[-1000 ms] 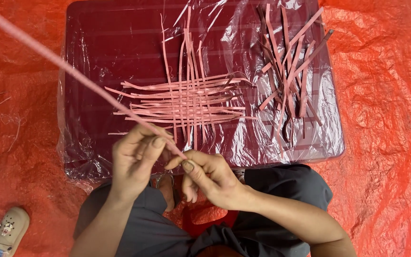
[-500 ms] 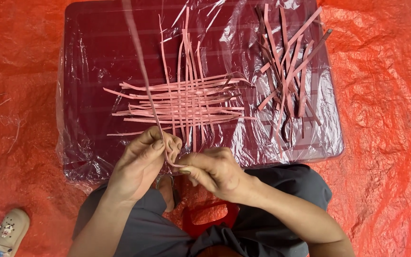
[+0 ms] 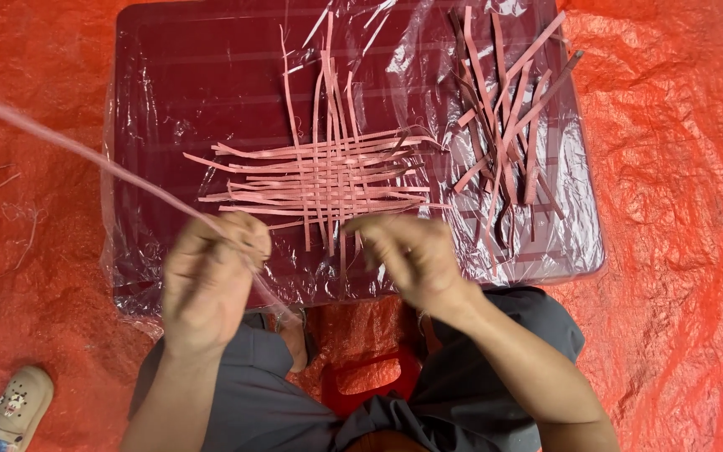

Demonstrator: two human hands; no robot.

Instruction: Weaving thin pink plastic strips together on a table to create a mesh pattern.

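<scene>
A half-woven mat of pink strips (image 3: 328,180) lies on a dark red board (image 3: 194,92) wrapped in clear plastic. My left hand (image 3: 209,280) is closed on a long pink strip (image 3: 85,155) that runs from my fist up to the left edge of the view. My right hand (image 3: 412,255) hovers blurred at the mat's near edge, fingers curled; whether it pinches a strip end is unclear. Both hands are at the board's front edge, just below the weave.
A loose pile of spare pink strips (image 3: 508,109) lies at the board's right. An orange tarp (image 3: 671,209) covers the floor all round. A beige shoe (image 3: 17,406) sits at the lower left. A red stool (image 3: 370,377) shows between my knees.
The long strip has swung from pointing straight up back out to the upper left. My hands have drawn apart, the left moving left and the right moving right.
</scene>
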